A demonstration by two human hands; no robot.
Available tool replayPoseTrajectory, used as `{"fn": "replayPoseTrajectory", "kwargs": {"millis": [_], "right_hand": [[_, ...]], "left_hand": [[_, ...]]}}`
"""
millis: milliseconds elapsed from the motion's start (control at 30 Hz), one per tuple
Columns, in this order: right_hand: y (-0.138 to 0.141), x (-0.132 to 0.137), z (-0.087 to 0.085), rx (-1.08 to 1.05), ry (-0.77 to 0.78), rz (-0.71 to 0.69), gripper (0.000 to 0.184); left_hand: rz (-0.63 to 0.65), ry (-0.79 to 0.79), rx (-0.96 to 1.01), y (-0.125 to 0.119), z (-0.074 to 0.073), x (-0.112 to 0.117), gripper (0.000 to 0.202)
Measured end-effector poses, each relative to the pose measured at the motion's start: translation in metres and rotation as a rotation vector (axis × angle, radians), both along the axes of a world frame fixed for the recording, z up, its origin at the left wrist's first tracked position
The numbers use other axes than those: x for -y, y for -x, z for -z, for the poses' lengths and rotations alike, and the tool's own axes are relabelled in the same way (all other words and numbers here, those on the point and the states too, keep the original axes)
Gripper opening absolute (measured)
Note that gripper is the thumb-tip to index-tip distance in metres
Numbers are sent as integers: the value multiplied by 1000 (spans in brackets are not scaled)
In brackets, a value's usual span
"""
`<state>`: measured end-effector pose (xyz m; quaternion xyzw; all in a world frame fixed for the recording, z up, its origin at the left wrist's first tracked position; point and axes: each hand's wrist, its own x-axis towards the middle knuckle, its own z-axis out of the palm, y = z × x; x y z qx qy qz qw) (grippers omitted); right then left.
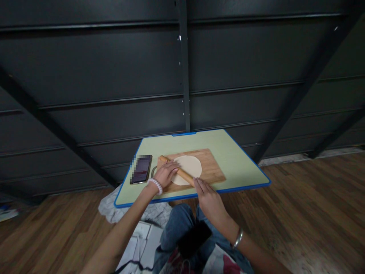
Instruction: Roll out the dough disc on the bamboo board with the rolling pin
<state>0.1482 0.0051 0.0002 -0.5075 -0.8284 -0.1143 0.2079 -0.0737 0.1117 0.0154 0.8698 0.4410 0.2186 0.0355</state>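
Note:
A wooden rolling pin (pixel 186 176) lies slantwise across a flat, pale round of dough (pixel 190 167). The dough rests on a wooden board (pixel 215 171). Near the pin's far left end is my left hand (pixel 165 173), its fingers laid over the wood. My right hand (pixel 208 196) grips the near right end with bent fingers, by the board's front edge. Part of the dough's left side is covered by the pin and my left hand. A ring-like handle (pixel 153 171) shows at the board's left side, partly hidden by my left hand.
The board lies on a pale green table (pixel 242 165) with a blue rim. A phone (pixel 142 170) lies at its left. Another dark phone (pixel 194 239) rests on my lap. Behind the table stands a dark panelled wall (pixel 137 68); white cloth (pixel 110 205) lies below left.

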Motion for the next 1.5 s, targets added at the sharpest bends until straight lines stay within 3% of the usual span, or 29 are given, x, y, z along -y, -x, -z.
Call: {"fn": "replayPoseTrajectory", "kwargs": {"millis": [267,633,1000,1100,1300,1500], "right_hand": [[-1,6,-5,-47,60,-70,61],[11,16,2,-87,67,-59,60],[16,18,5,-114,68,-61,52],[8,9,0,-136,105,-82,48],[-34,-19,-21,-108,185,-273,41],[-72,-62,-39,-68,240,-449,37]], "left_hand": [[-18,14,115,0,-7,4,29],[-24,60,227,12,8,12,24],[-31,27,211,31,16,39,24],[-32,-5,131,34,16,48,29],[-120,-217,18,31,13,74,30],[-278,-215,-130,8,19,98,41]]}}
